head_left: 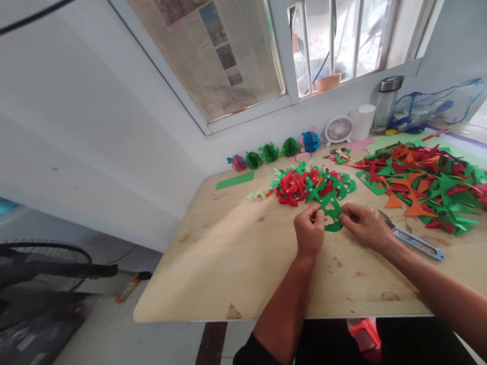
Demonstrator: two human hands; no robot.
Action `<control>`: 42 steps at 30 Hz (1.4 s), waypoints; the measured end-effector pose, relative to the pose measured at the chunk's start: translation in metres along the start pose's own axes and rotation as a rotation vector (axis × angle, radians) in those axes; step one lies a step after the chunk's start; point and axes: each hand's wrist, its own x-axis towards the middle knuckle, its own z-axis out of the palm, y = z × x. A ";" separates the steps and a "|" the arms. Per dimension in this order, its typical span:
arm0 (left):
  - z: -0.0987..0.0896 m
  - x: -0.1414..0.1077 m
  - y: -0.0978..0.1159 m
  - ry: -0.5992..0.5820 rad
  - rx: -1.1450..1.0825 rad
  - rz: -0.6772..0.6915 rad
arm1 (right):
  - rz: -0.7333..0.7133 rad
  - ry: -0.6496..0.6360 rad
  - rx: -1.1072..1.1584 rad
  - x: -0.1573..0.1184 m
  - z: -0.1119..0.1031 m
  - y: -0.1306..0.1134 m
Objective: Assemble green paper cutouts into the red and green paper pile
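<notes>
Between my two hands is a green paper cut-out with openings in it and small white patches. My left hand pinches its left edge, and my right hand pinches the right edge. The cut-out is just above the wooden table. Right behind it lies a pile of red and green paper cut-outs, several bearing white patches. Scissors with light blue handles lie beside my right hand, their blades partly hidden behind it.
A heap of red, orange and green paper scraps covers the right side. Along the wall stand several folded paper figures, a small white fan, a white cylinder and a glass bottle. A green paper strip lies at the back left.
</notes>
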 end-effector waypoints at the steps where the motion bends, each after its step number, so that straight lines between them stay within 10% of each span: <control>1: 0.000 0.000 0.000 -0.005 0.000 0.004 | 0.002 -0.002 0.003 0.000 0.000 0.000; 42: 0.003 -0.004 0.003 -0.120 -0.052 0.046 | 0.029 -0.135 0.406 0.003 -0.004 -0.006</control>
